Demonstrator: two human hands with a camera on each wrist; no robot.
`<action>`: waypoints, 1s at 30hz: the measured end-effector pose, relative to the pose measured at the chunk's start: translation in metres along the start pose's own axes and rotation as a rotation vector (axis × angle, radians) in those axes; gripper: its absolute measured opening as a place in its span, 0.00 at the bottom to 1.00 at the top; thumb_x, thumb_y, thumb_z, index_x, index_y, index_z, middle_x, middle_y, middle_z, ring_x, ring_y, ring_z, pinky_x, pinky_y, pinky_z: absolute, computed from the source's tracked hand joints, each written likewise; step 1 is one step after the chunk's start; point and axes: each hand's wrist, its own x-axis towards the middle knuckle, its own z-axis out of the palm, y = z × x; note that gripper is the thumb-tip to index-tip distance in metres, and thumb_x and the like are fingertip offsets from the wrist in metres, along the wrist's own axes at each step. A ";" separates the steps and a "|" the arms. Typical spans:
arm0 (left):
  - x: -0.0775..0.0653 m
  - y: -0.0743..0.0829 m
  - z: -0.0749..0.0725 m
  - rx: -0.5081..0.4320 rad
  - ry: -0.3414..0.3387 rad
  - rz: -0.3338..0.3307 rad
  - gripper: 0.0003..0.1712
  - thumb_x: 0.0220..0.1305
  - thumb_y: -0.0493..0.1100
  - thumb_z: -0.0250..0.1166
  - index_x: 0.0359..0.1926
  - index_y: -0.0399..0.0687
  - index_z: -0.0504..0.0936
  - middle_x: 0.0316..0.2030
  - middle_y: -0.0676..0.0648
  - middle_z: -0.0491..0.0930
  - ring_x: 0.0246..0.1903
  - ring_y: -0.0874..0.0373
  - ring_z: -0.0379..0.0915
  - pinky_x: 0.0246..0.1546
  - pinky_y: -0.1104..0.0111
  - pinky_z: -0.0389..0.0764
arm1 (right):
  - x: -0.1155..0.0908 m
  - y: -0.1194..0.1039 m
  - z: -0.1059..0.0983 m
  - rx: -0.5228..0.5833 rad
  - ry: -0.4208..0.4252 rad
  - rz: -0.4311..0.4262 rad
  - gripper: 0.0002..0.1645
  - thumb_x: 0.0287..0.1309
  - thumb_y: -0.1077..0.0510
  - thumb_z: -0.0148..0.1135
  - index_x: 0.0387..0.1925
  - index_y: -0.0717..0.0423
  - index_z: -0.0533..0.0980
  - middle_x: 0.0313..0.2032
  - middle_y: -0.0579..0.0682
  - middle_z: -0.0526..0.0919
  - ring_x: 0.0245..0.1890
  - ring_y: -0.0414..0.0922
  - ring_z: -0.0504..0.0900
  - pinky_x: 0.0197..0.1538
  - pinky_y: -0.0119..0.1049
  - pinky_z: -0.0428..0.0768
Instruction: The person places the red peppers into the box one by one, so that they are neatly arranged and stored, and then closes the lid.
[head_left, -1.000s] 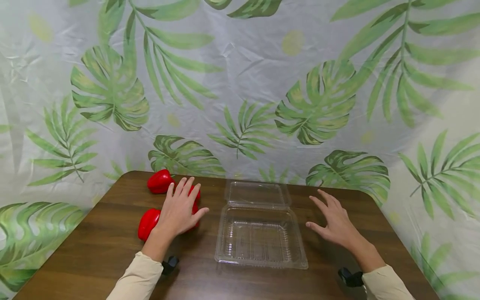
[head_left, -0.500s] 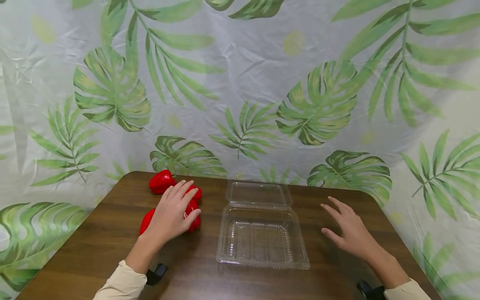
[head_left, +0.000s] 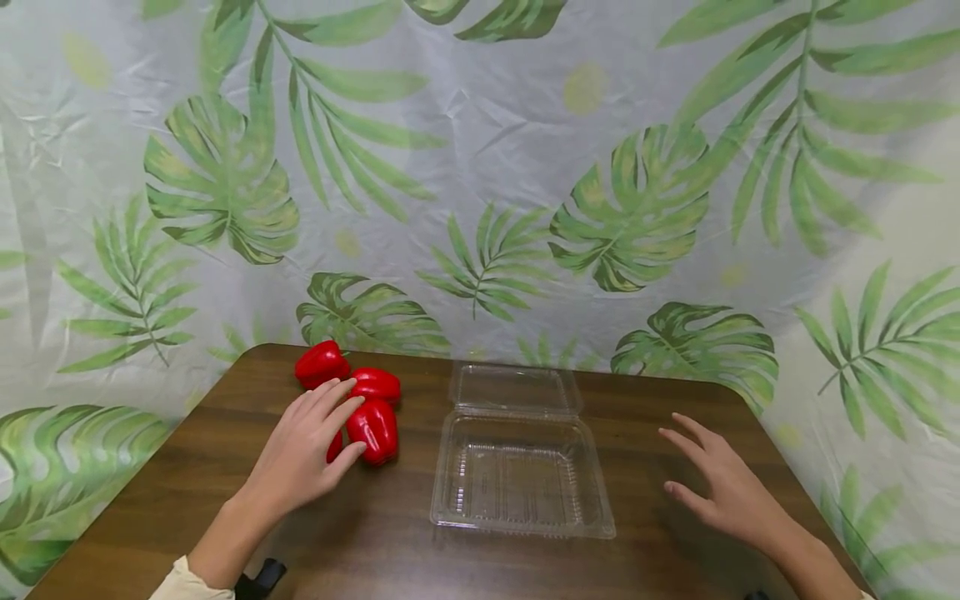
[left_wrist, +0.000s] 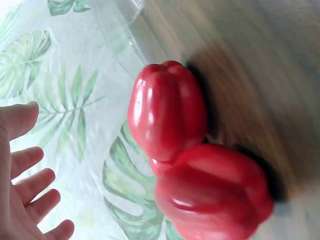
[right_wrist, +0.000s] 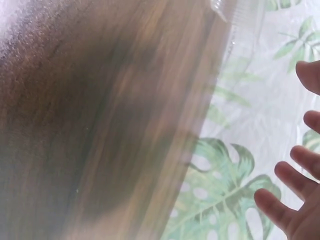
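Observation:
My left hand (head_left: 303,446) hovers over the left side of the table, fingers relaxed and holding nothing. Close by it lie several red bell peppers: one at the back (head_left: 321,363), one in the middle (head_left: 377,385) and one in front (head_left: 373,431). Another pepper (head_left: 334,447) is mostly hidden behind the hand. In the left wrist view two peppers show, an upper one (left_wrist: 167,110) and a lower one (left_wrist: 212,192), apart from the fingers. A clear plastic clamshell box (head_left: 522,521) stands with its lid back. My right hand (head_left: 731,496) is held right of the box, fingers spread, holding nothing.
The dark wooden table (head_left: 405,554) has rounded far corners. Behind it hangs a leaf-printed cloth (head_left: 502,108). The box's lid (head_left: 516,388) lies flat toward the table's far edge.
My left hand has drawn back toward me and to the left, uncovering more of the peppers. My right hand has moved right and nearer to me. Peppers and box stay put.

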 end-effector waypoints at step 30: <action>-0.057 -0.021 -0.010 -0.027 0.021 -0.071 0.41 0.71 0.70 0.40 0.55 0.41 0.81 0.60 0.42 0.77 0.59 0.45 0.72 0.52 0.51 0.73 | 0.001 -0.033 0.021 0.011 -0.076 -0.080 0.49 0.42 0.49 0.80 0.68 0.44 0.69 0.67 0.54 0.70 0.60 0.53 0.73 0.46 0.51 0.81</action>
